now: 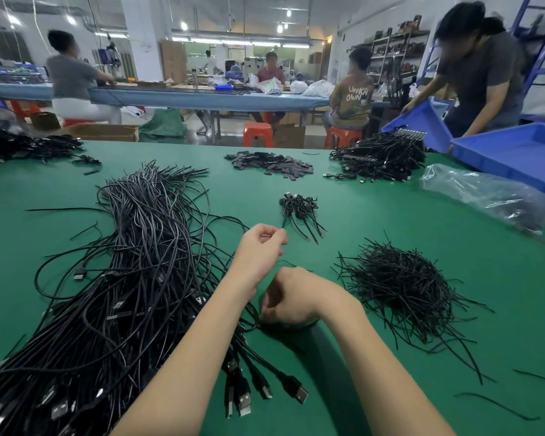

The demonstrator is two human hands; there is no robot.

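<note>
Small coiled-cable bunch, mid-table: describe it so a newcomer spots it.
On the green table, look just beyond the left hand, between the long cable heap and the pile of short ties. The small bunch lies alone: tight coils, loose ends fanned toward the near edge, far smaller than either.

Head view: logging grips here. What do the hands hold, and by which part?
Right hand curls round a black cable at its coiled loops. Left hand fingers are pinched together; what they hold cannot be told.
</note>
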